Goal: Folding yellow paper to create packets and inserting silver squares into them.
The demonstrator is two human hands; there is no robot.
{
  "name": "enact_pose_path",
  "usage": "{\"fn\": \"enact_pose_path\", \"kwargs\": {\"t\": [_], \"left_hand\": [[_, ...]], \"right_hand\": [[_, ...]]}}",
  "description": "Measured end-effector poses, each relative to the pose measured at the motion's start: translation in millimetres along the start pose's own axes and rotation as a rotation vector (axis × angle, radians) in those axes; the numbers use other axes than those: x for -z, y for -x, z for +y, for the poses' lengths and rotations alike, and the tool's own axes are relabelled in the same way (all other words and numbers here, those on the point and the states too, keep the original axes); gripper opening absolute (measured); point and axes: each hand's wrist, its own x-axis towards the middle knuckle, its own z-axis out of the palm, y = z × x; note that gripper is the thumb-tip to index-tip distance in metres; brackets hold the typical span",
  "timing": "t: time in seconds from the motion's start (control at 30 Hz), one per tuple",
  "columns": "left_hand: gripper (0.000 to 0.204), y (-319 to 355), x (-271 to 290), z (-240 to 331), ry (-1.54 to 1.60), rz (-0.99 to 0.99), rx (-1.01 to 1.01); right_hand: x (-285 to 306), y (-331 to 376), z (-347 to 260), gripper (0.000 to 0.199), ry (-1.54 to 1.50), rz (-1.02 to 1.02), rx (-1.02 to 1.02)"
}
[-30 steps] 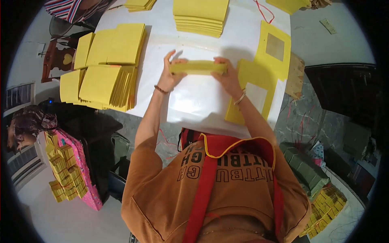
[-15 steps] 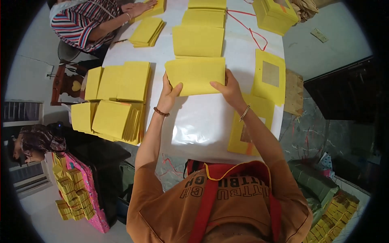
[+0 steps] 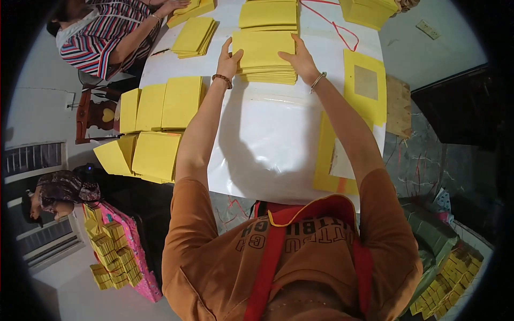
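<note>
My left hand (image 3: 228, 63) and my right hand (image 3: 302, 60) grip the two short sides of a flat yellow paper bundle (image 3: 265, 48), thumbs on top. How many layers it has I cannot tell. Right under it shows a stack of yellow paper (image 3: 266, 75), its layered near edges lined up; whether the bundle touches it is hard to see. Just beyond stands another yellow stack (image 3: 267, 15) in the same row. A beaded bracelet circles my left wrist, a thin bangle my right.
Yellow piles (image 3: 155, 155) crowd the table's left edge. Two yellow sheets with pale panels (image 3: 365, 83) lie at the right, partly under my right forearm. A red cord (image 3: 342, 36) curls at the far right. Across the table, a co-worker's hand (image 3: 174, 6) rests on yellow paper.
Both hands have carried the yellow bundle away from me, from above the white tabletop to over the near stack of the row. The view has also shifted slightly.
</note>
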Motion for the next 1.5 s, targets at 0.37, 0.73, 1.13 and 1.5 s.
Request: {"fn": "enact_pose_path", "kwargs": {"t": [0.37,0.73,1.13,1.5], "left_hand": [[0.059,0.0,-11.5,-6.3,-0.17,0.085,-0.071],[0.074,24.2,6.2,15.6,-0.643,-0.216,-0.466],[0.059,28.5,4.0,31.1,-1.425,0.205,-0.9],[0.057,10.6,-6.9,41.0,-1.459,-0.236,-0.927]], "right_hand": [[5.3,-10.4,13.0,0.07,0.161,-0.019,-0.123],[11.8,-16.6,2.5,0.056,-0.17,-0.14,-0.333],[13.5,-10.0,-3.0,0.049,-0.186,-0.124,-0.308],[11.1,-10.2,2.9,0.047,-0.275,-0.067,-0.351]]}}
